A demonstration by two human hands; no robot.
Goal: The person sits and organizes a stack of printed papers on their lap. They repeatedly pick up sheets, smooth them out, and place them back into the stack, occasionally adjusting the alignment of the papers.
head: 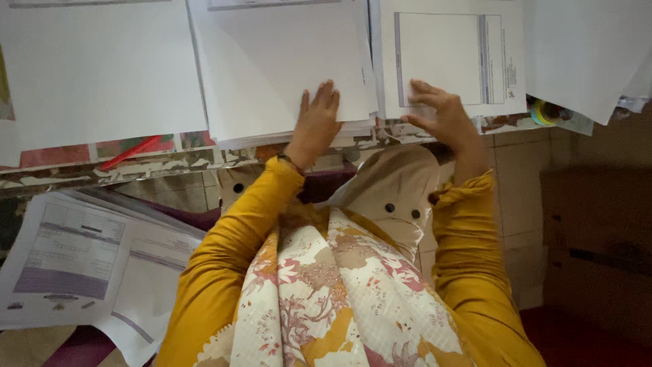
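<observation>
Nearest me, loose printed forms [68, 261] lay low, well short of the middle paper stack [285, 68] on the tabletop [136, 166]. My left hand [316, 122] lay flat on that stack's near edge, fingers [326, 98] together, seemingly pinning it. Just right of the stack, my right hand [441, 115] spread its fingers on a printed sheet [448, 58]. Whether it pinched the sheet, I couldn't tell. The far sheets ran out of view.

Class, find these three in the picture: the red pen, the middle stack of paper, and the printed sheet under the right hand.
red pen [131, 152], head view, middle of its barrel.
middle stack of paper [272, 68], head view, blank top sheet.
printed sheet [441, 54], head view, its pale centre panel.
right hand [443, 117], head view, back of the hand.
</observation>
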